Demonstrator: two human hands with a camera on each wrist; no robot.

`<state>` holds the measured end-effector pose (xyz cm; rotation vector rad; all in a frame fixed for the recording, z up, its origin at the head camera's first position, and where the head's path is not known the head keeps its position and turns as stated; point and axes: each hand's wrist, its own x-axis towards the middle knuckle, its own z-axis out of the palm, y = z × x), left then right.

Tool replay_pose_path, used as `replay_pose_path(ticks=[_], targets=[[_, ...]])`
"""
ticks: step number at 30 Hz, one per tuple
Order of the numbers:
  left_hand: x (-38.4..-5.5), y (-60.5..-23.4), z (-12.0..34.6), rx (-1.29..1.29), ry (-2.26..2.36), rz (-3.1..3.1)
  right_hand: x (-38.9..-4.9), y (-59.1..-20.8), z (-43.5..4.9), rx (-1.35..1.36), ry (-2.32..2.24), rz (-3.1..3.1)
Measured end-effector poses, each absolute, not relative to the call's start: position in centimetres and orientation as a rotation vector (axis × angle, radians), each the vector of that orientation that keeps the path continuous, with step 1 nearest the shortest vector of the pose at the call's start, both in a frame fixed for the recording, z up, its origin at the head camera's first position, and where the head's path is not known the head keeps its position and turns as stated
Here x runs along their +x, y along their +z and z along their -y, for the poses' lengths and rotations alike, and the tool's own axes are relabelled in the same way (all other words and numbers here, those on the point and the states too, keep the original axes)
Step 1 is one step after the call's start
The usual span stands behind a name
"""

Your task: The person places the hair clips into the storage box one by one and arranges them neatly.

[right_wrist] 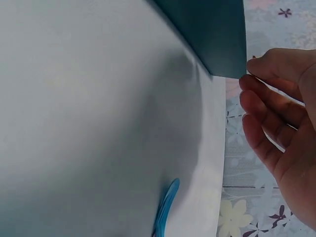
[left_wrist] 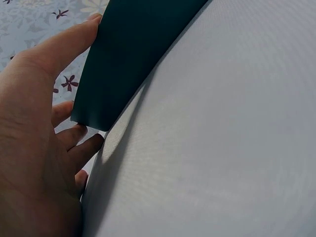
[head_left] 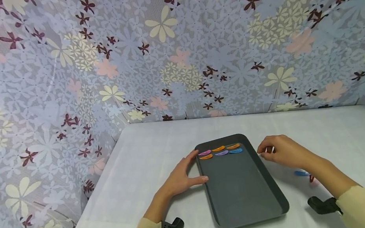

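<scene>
A dark grey tray (head_left: pixel 239 188) lies on the white cloth, with several snap hair clips (head_left: pixel 221 153) in two short rows at its far end: pink, orange, purple and blue. My left hand (head_left: pixel 179 176) rests at the tray's left edge, thumb and forefinger spread along the rim. In the left wrist view, its fingertips (left_wrist: pixel 95 22) meet the tray's side. Beside the right rim is my right hand (head_left: pixel 283 150), fingers loosely bent and thumb close to the forefinger. No clip shows between those fingertips (right_wrist: pixel 253 65), which are right at the tray's corner in the right wrist view.
Under and beside the right forearm lie loose clips: a blue one (head_left: pixel 301 173), a red one (head_left: pixel 311 178) and something pink, partly hidden. White cloth (head_left: pixel 158 141) covers the table. Flowered fabric (head_left: pixel 172 51) hangs behind it and along the left.
</scene>
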<state>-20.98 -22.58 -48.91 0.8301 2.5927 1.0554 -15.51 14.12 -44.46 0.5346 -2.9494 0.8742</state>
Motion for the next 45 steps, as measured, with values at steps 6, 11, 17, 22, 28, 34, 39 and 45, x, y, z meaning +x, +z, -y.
replay_pose_path(ticks=[6,11,17,22,28,34,39,45], targets=[[-21.0,-49.0,22.5,0.829,1.045,-2.598,-14.6,-44.7,-14.9,0.522,0.889,2.968],[-21.1,-49.0,22.6,0.820,1.060,-2.599,-14.0,-44.9,-15.7,0.531,0.874,2.983],[-21.0,-49.0,22.6,0.835,1.059,-2.588,-13.1,-45.2,-16.6,0.512,0.864,3.035],[-20.8,-48.9,22.6,0.821,1.054,-2.590,-12.4,-45.5,-17.4,0.503,0.884,3.045],[-20.8,-48.8,22.7,0.811,1.066,-2.588,-11.8,-45.5,-18.1,0.480,0.886,3.081],[-20.8,-48.9,22.6,0.816,1.066,-2.586,-11.1,-45.8,-19.1,0.381,0.869,3.204],[-20.8,-48.9,22.6,0.823,1.059,-2.588,-10.8,-46.1,-20.1,0.297,0.949,3.274],[-20.8,-48.8,22.6,0.826,1.058,-2.588,-10.6,-45.8,-20.4,0.259,1.076,3.308]])
